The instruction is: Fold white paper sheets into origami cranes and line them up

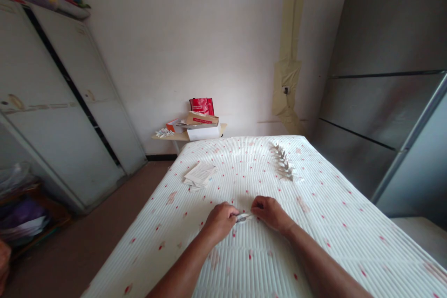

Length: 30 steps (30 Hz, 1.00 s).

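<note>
A small folded piece of paper (243, 217) is between my two hands, just above or on the bed cover. My left hand (222, 218) pinches its left end. At its pointed right end, the fingers of my right hand (268, 209) are closed on the tip. Beyond my left hand lies a loose stack of printed paper sheets (199, 174). Farther off to the right, several folded paper cranes (284, 163) stand in a row, their wings overlapping. My fingers hide part of the piece I hold.
The ribbed white bed cover (251, 260) has red spots. Past its far edge, a small table (179, 137) bears a white box (203, 133), a red bag (202, 106) and white paper pieces (164, 133). Pale cabinets (70, 102) stand left, a grey cabinet (377, 102) right.
</note>
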Available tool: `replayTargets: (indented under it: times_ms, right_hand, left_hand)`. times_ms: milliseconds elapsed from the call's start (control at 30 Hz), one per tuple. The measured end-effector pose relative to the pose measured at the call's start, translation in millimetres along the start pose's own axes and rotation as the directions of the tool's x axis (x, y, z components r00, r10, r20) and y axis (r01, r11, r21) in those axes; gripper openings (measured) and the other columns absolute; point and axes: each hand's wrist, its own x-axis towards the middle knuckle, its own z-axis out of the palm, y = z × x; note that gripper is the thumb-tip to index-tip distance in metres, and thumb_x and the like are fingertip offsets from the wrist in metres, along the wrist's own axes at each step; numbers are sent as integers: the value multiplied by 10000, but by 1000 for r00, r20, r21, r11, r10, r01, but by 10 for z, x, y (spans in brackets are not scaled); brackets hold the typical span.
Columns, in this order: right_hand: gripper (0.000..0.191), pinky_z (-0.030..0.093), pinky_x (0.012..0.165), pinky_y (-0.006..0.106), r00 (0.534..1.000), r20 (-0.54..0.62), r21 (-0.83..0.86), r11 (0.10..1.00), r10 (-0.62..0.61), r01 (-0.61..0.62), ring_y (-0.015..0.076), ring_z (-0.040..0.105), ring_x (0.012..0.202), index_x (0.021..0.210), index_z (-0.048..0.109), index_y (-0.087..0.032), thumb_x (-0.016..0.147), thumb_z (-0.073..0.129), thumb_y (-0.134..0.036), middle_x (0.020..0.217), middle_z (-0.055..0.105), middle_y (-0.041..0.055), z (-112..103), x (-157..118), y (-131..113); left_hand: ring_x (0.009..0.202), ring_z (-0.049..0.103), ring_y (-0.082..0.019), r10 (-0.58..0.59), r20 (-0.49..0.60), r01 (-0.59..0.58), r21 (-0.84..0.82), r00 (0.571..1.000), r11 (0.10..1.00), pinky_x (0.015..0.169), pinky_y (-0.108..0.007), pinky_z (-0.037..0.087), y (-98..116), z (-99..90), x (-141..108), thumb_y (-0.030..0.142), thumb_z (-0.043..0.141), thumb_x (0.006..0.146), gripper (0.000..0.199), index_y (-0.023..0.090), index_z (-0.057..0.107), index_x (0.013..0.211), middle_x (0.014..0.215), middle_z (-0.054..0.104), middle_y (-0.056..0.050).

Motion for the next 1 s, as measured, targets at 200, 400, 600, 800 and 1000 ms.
replayTargets:
  times_ms: [200, 400, 600, 800, 1000]
  right_hand:
    - [122, 301, 520, 196, 1000, 3, -30, 999, 16, -16, 105, 496, 567, 666, 618, -163, 687, 499, -180, 593, 593, -5, 2, -8, -9]
    - [124, 297, 518, 198, 1000, -18, -24, 1000, 14, -14, 104, 499, 571, 662, 617, -161, 682, 495, -177, 597, 586, -8, 16, -16, -2]
    - [118, 340, 538, 198, 999, -33, 102, 995, 4, 0, 106, 501, 581, 664, 603, -154, 692, 494, -187, 609, 578, -5, 12, 6, 44]
    - [164, 370, 547, 218, 998, -51, 354, 935, 25, -5, 111, 484, 601, 780, 597, -156, 703, 536, -287, 702, 578, 0, 39, 22, 36]
    - [273, 273, 426, 196, 995, 98, 601, 797, 8, -66, 66, 356, 458, 790, 568, -164, 684, 597, -414, 583, 472, -47, 167, -27, -267]
  left_hand:
    - [750, 559, -155, -29, -51, 38, 207, 998, 978, 652, -228, 351, 57, 30, 7, 108, 519, 664, 232, 216, 678, 794, 782, 646, -14]
    - [708, 533, -149, -70, -49, 77, 145, 996, 986, 615, -228, 313, 119, 3, 53, 40, 523, 605, 200, 197, 631, 664, 693, 612, 2]
    - [580, 503, -116, -107, -10, 106, -65, 994, 992, 539, -207, 305, 1, 36, 133, 54, 561, 545, 130, 167, 579, 605, 576, 544, 33]
    - [494, 438, -75, -119, 3, 110, -416, 993, 903, 494, -189, 308, -72, -50, 89, 157, 545, 589, 124, 155, 528, 712, 554, 488, 60]
    - [536, 471, -84, -119, -31, 39, -839, 992, 543, 543, -208, 331, -40, 16, 6, 209, 617, 546, 193, 139, 559, 716, 587, 549, 38]
